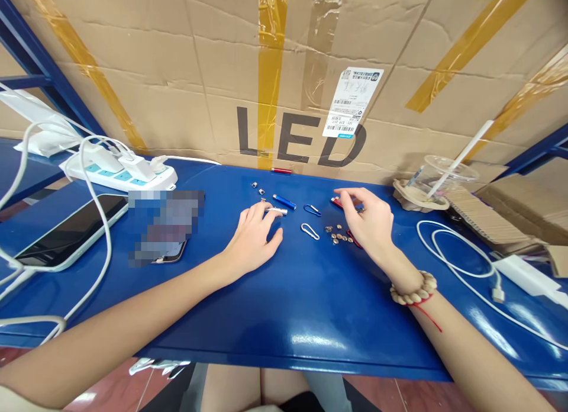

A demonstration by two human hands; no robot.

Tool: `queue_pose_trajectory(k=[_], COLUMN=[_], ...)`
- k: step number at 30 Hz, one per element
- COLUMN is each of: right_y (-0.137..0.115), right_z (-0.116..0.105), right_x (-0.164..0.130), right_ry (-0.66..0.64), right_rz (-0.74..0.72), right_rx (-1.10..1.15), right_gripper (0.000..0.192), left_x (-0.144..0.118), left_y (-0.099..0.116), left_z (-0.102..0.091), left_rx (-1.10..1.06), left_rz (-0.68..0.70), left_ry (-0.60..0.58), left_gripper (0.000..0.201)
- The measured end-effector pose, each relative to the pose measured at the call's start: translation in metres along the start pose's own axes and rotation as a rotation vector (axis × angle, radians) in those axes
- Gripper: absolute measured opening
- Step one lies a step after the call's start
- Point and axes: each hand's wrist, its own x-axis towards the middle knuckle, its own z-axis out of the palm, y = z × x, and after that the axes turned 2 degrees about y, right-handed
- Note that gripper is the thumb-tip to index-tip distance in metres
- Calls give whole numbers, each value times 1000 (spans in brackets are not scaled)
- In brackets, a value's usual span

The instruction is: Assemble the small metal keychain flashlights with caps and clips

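Silver tube [277, 211] at left hand [252, 237] fingertips

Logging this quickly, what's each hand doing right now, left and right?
Left hand: resting on the blue table, fingertips on a small silver tube.
Right hand: fingers pinched at a red piece; hold unclear.

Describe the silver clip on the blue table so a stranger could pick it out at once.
Start at the big cardboard box printed LED, then drop to the blue table in front of it. Between the left hand and right hand lies the silver clip, an open teardrop loop of wire. The similar blue clip lies just behind it, and the small round metal pieces sit to its right.
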Motion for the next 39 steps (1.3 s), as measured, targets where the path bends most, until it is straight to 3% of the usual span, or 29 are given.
queue_pose_trajectory(k=[4,14,21,25,29,33,39], right_y=[1,-2,-19,-22,-22,-23,-22], right_z=[-1,-2,-3,-2,-2,-3,-3], right_x=[2,1,-11,-15,-15,-15,-15], right_ry=[34,23,-91,-104,-128,-141,-123], right_rz=[90,82,-37,-48,-70,-102,-106], right_rx=[86,97,80,88,102,128,141], right_gripper=[32,33,27,27,28,27,24], left_x=[0,3,19,51,103,149,176], left_y=[0,3,6,6,2,-14,-44], left_z=[1,-4,-26,-25,-4,16,29], left_rx=[-5,-44,-79,4,258,273,312], left_rz=[9,-23,-75,-90,13,66,12], left_ry=[2,7,23,-16,-66,-94,-121], left_gripper=[27,27,23,22,31,24,10])
